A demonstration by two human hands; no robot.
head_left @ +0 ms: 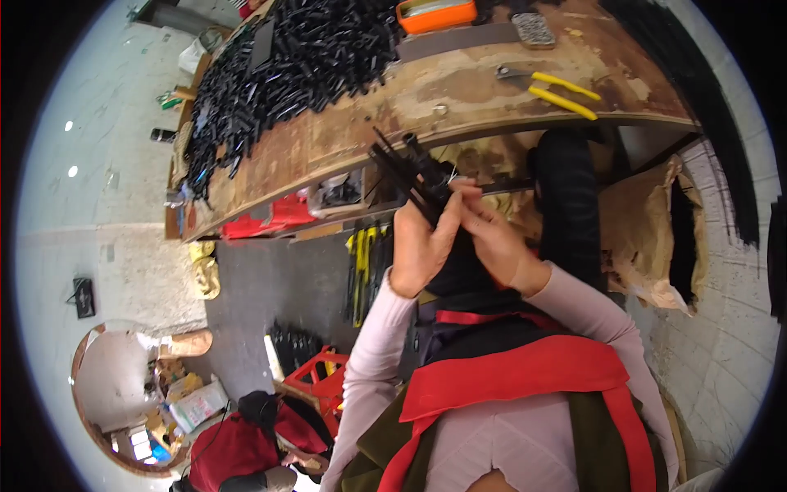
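My left hand (422,246) is wrapped round a bundle of slim black rods and tubes (408,176), held tilted over my lap just in front of the bench edge. The bundle's upper ends point up and to the left. From the right, my right hand (500,246) meets the bundle, fingers bent and tips close together beside the left thumb. Thin whitish strands (452,173) show near those fingertips. What exactly the right fingers pinch is hidden. On the wooden bench (459,107) lies a big heap of short black parts (303,66).
Pliers with yellow handles (566,94) lie on the bench, near an orange container (437,15) and a small grey box (534,30). Below are red material (279,215) and yellow-and-black strips (361,271). A torn brown paper sack (652,238) stands at right; another person in red (238,447) is at lower left.
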